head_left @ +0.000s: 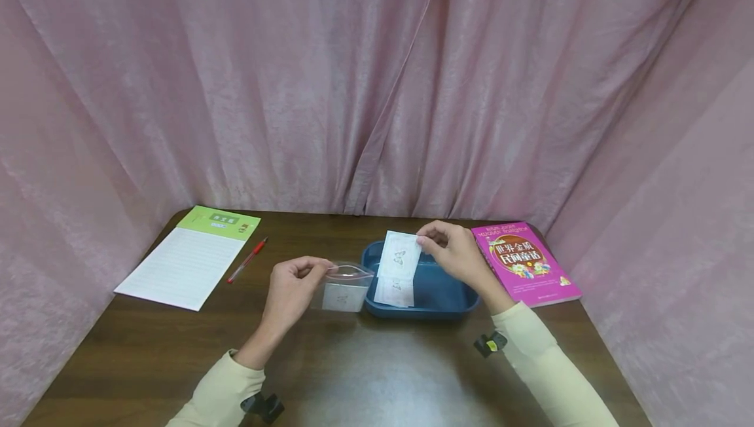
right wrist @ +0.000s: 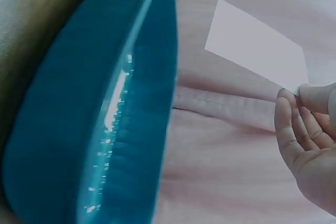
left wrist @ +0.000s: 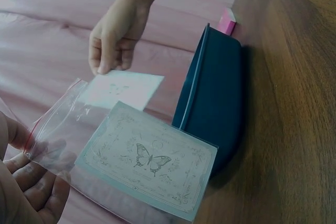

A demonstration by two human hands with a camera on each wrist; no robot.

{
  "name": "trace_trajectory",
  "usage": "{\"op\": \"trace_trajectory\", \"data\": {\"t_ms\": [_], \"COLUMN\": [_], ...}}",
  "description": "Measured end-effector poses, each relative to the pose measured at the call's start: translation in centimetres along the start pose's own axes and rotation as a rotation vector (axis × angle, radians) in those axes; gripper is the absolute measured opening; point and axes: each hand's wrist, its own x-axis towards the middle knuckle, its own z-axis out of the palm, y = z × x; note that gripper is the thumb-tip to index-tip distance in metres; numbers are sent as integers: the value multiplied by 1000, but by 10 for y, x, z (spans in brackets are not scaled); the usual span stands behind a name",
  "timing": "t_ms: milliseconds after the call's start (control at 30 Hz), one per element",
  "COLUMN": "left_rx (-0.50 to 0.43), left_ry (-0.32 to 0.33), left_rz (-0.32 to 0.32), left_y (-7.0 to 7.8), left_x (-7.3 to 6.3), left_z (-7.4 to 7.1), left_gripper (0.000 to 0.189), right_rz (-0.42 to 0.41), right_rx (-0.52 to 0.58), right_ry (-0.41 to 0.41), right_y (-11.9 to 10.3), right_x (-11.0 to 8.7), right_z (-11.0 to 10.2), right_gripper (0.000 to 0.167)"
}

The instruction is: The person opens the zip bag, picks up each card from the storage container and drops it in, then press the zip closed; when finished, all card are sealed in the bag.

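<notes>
My left hand (head_left: 294, 288) pinches the top edge of a clear zip bag (head_left: 352, 272), whose mouth gapes slightly. Inside the bag lies a white card (left wrist: 152, 156) printed with a butterfly and an ornate border. Between thumb and fingers my right hand (head_left: 456, 253) pinches one corner of another white butterfly card (head_left: 399, 253), held up over the blue tray (head_left: 424, 314). In the right wrist view the plain back of this card (right wrist: 257, 45) shows. Below it in the head view, a similar card (head_left: 394, 292) appears within the tray.
On the left of the wooden table (head_left: 147, 348) lie a lined writing pad (head_left: 182, 270) with a green top and a red pen (head_left: 247, 260). A magenta book (head_left: 526, 263) lies right of the tray. Pink curtains (head_left: 377, 86) surround the table.
</notes>
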Motion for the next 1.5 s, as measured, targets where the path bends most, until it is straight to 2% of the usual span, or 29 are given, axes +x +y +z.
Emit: {"op": "trace_trajectory", "data": {"t_ms": [367,700,967,1500], "left_rx": [24,5,24,37], "left_ry": [0,-6,-4,7], "left_rz": [-16,-7,-25,-33], "left_y": [-1,-2,-1,1], "left_x": [-1,1,1,0], "left_z": [0,1,2,2], "left_gripper": [14,13,14,15], "right_rz": [-152,-242,-275,-278], "right_rx": [69,143,214,246], "right_ry": [125,123,108,92], "right_y": [-38,-73,-81,-80], "right_x": [4,4,3,1], "right_z": [-15,-16,-6,9], "right_gripper": [10,12,9,8]}}
